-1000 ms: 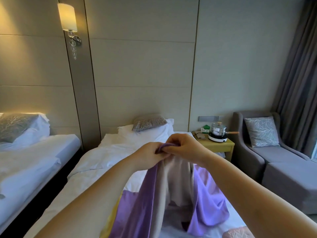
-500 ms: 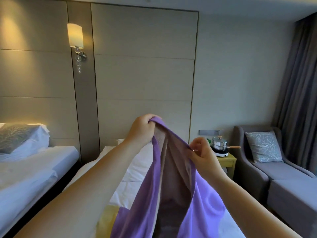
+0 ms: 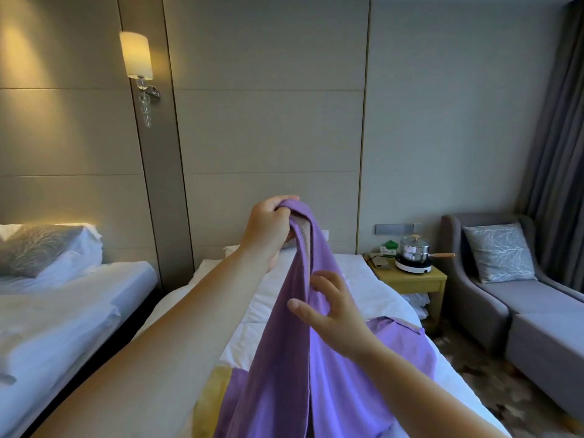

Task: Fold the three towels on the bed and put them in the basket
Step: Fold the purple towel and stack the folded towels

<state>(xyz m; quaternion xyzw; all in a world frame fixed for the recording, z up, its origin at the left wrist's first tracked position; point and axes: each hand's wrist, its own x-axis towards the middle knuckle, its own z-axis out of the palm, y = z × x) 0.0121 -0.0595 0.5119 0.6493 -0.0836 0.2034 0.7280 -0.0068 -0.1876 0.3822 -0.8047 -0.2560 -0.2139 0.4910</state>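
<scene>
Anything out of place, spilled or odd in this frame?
Nothing spilled or damaged. One oddity: a steel pot sits on a small hotplate on the bedside table right of the bed, unusual for a bedroom. The purple towel hangs bunched from the left hand.

Left hand (image 3: 268, 230) raised at frame centre, fingers curled tight round the top end of a purple microfibre towel (image 3: 284, 358). Towel hangs down to the white-sheeted bed (image 3: 373, 289). Right hand (image 3: 335, 314) just below, fingers spread, touching the cloth mid-length. Yellow cloth (image 3: 218, 393) edge under the towel, bottom centre.
</scene>
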